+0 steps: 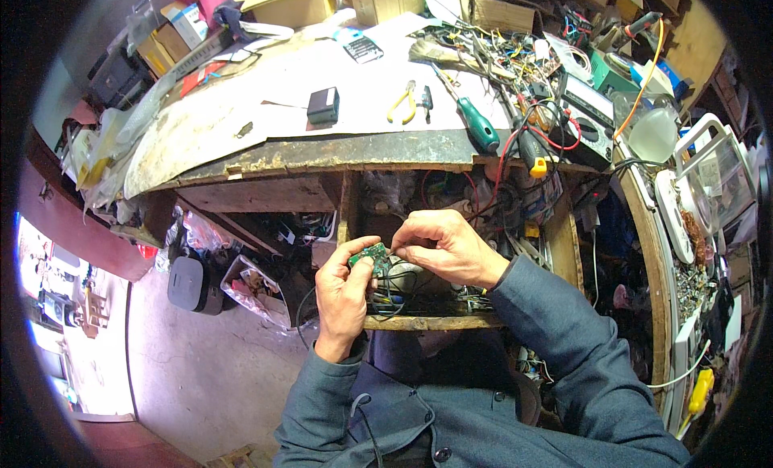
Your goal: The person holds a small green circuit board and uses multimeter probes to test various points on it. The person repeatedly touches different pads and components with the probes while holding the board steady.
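My left hand (345, 289) grips a small green circuit board (372, 261) by its edges, thumb across its face. Just to the right, my right hand (441, 244) is closed in a pinch at the board's right edge; what sits between its fingertips is too small to make out. Both hands are over a pulled-out wooden drawer (435, 321) with cables and loose parts in it. A dark thin cable (299, 313) loops beside my left wrist.
On the worktop (266, 158) beyond lie a black box-shaped part (323, 106), yellow-handled pliers (402, 104), a green-handled screwdriver (478, 125) and a multimeter (590, 136) with red and black leads. Tangled wires (523, 61) heap at the back right. A carton of scraps (256, 291) stands on the floor.
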The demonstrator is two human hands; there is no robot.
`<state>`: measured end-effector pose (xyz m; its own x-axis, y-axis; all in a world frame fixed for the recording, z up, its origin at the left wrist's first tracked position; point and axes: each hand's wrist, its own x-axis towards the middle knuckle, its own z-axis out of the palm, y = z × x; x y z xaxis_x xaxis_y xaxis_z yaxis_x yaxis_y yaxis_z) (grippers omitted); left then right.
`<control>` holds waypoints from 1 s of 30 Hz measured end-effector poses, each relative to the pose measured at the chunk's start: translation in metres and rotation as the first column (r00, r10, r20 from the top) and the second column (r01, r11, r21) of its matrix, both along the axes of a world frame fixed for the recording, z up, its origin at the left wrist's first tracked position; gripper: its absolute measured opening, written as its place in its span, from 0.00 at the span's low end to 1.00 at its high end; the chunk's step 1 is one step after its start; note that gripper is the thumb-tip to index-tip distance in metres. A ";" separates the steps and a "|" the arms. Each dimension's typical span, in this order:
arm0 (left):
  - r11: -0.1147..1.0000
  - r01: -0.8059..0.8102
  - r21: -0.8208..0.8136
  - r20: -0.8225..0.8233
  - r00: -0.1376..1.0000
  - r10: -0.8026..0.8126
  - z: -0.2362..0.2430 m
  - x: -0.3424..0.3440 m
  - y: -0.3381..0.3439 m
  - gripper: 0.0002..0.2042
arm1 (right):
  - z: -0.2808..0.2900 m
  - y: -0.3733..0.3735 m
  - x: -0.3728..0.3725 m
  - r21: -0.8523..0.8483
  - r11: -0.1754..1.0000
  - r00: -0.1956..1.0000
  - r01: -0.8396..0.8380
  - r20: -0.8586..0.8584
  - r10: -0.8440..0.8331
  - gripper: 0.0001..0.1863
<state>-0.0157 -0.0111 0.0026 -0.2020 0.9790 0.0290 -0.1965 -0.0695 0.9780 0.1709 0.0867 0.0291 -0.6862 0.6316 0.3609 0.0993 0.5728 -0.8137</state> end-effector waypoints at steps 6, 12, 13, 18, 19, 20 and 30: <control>0.999 0.037 -0.040 0.112 0.993 -0.032 0.001 -0.002 0.002 0.13 | 0.002 -0.002 0.000 0.128 0.991 0.999 0.038 -0.014 -0.037 0.05; 0.999 0.026 -0.028 0.152 0.988 -0.021 -0.002 -0.002 0.003 0.13 | -0.004 -0.003 -0.002 0.164 0.973 0.987 0.159 -0.046 -0.154 0.05; 1.000 0.001 -0.025 0.156 0.988 0.003 0.000 0.000 0.002 0.13 | -0.003 -0.003 -0.002 0.137 0.977 0.985 0.165 -0.066 -0.157 0.04; 1.000 -0.008 -0.024 0.047 0.999 0.009 -0.004 0.000 0.002 0.12 | 0.001 -0.004 -0.002 0.058 0.992 0.993 0.114 -0.037 -0.112 0.04; 1.000 -0.012 -0.022 0.024 1.000 0.013 -0.003 0.000 0.002 0.12 | 0.000 -0.004 -0.003 0.058 0.994 0.995 0.095 -0.016 -0.094 0.04; 1.000 -0.016 -0.018 -0.001 1.000 0.016 -0.002 0.001 0.001 0.12 | 0.000 -0.004 -0.003 0.058 0.995 0.997 0.076 0.004 -0.077 0.04; 1.000 -0.002 0.001 -0.085 0.996 0.003 -0.001 0.001 -0.001 0.12 | -0.001 -0.004 -0.003 0.070 0.996 0.998 0.049 0.023 -0.051 0.05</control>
<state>-0.0147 -0.0120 0.0011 -0.2012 0.9784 0.0471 -0.1127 -0.0709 0.9911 0.1675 0.0826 0.0279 -0.6636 0.6392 0.3887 0.1484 0.6217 -0.7691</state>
